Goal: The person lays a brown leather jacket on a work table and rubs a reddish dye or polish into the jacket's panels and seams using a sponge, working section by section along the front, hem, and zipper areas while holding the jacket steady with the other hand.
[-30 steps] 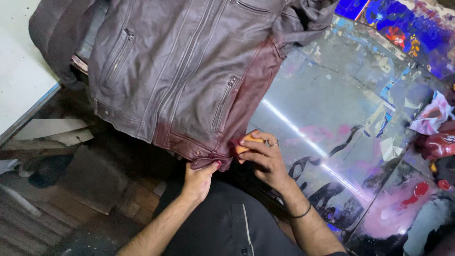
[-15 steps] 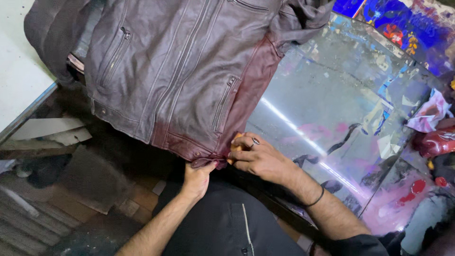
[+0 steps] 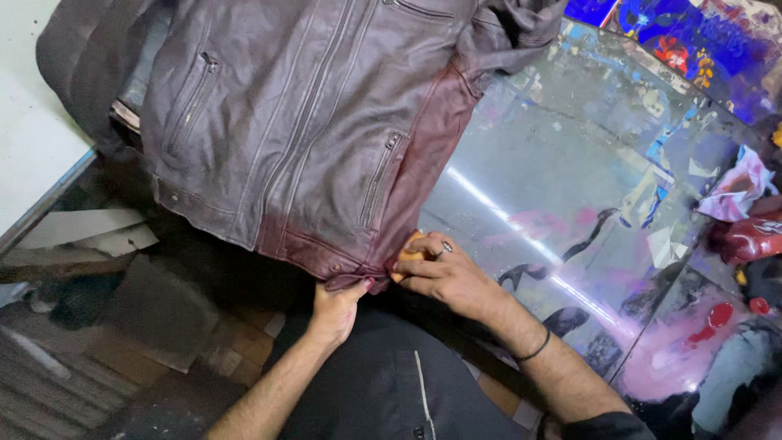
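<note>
A brown leather jacket (image 3: 309, 130) with zip pockets lies spread over a glass-topped table (image 3: 570, 171), its lower hem hanging off the near edge. Part of the hem and one side panel is a darker reddish colour. My left hand (image 3: 336, 305) pinches the hem's bottom corner from below. My right hand (image 3: 444, 273), with a ring on one finger and a dark band at the wrist, presses a small orange sponge (image 3: 410, 247) against the jacket's edge beside the left hand.
The glass top reflects light and carries pink and black stains. A red glossy bottle (image 3: 745, 236) and a crumpled stained cloth (image 3: 737, 187) lie at the right. Colourful printed sheets (image 3: 676, 41) sit at the far corner. Cardboard pieces (image 3: 122, 314) lie on the floor at the left.
My right hand slid along the hem with the sponge, first covering it, now showing it again. The left hand kept its pinch on the hem.
</note>
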